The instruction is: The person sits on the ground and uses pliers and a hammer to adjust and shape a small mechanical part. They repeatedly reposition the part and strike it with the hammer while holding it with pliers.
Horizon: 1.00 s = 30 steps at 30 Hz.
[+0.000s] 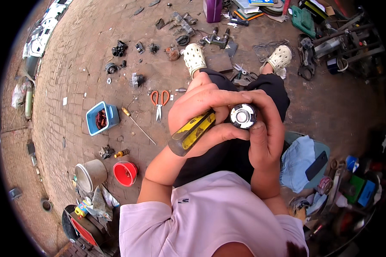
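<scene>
My left hand (197, 100) is closed around a screwdriver (193, 132) with a worn yellow and black handle, its butt pointing down and left. The shaft is hidden behind the fingers. In my right hand (268, 124) is a small round part (243, 116), with a black rim, white patches and a metallic ring at its centre. Fingertips of both hands touch this part, which is held up above my lap with its round end facing up. The rest of its body is hidden by the hands.
Orange-handled scissors (160, 104) and a long thin screwdriver (139, 125) lie on the brick paving to the left. Beyond them stand a blue bin (111, 113), a red bucket (125, 173) and a grey bucket (91, 175). Metal parts (182, 23) lie ahead; blue cloth (297, 160) is at right.
</scene>
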Tool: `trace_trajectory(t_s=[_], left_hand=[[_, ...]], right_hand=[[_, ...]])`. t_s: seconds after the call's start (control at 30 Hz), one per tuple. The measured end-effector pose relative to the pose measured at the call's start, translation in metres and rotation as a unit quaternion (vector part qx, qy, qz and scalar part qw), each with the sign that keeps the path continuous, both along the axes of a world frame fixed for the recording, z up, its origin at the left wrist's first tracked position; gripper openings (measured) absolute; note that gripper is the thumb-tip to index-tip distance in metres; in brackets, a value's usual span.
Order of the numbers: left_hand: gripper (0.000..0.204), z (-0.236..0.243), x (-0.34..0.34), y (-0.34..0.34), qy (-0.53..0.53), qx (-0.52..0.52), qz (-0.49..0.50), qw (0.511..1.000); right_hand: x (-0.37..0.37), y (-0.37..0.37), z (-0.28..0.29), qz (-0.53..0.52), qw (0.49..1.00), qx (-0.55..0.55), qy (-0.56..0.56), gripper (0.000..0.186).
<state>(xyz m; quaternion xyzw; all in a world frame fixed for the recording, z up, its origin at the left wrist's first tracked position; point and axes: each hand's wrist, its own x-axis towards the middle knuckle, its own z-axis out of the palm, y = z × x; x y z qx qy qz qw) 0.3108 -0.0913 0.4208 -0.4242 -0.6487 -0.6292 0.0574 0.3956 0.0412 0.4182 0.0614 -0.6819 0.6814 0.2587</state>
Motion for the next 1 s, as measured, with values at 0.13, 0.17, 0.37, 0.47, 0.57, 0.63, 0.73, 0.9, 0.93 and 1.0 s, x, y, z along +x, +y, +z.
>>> trace_trajectory(t_s=[0.13,0.17,0.37,0.47,0.57,0.63,0.73,0.9,0.93,1.0], left_hand=[[0.051,0.002,0.015,-0.003,-0.038,0.017,0.039,0.998],[0.05,0.002,0.016,-0.003,-0.031,0.019,0.046,0.998],[0.046,0.005,0.019,-0.009,-0.004,-0.015,0.071,0.997],[0.044,0.006,0.018,-0.009,0.013,-0.019,0.09,0.996],[0.042,0.005,0.016,-0.008,0.015,-0.017,0.096,0.995],[0.042,0.005,0.015,-0.007,0.016,-0.02,0.101,0.995],[0.042,0.006,0.016,-0.006,0.001,-0.02,0.108,0.994],[0.041,0.005,0.017,-0.002,-0.007,-0.023,0.113,0.993],[0.041,0.005,0.017,-0.001,-0.009,-0.022,0.113,0.993],[0.041,0.006,0.018,-0.001,-0.01,-0.026,0.12,0.992]], right_hand=[[0.001,-0.004,-0.003,0.033,0.999,-0.011,0.01,0.044],[0.001,-0.004,-0.004,0.035,0.999,-0.007,0.012,0.044],[0.0,-0.005,-0.005,0.039,0.999,0.017,0.019,0.045],[0.0,-0.006,-0.004,0.039,0.999,0.019,0.015,0.045],[0.0,-0.006,-0.008,0.039,0.999,0.018,0.008,0.045],[-0.001,-0.005,-0.009,0.043,0.999,0.015,0.004,0.045],[-0.001,-0.006,-0.01,0.046,0.999,0.0,-0.005,0.044],[-0.001,-0.002,-0.012,0.04,0.999,0.008,-0.016,0.041],[-0.001,-0.001,-0.011,0.039,0.999,0.008,-0.018,0.041],[0.0,-0.002,-0.009,0.039,0.999,0.008,-0.024,0.04]])
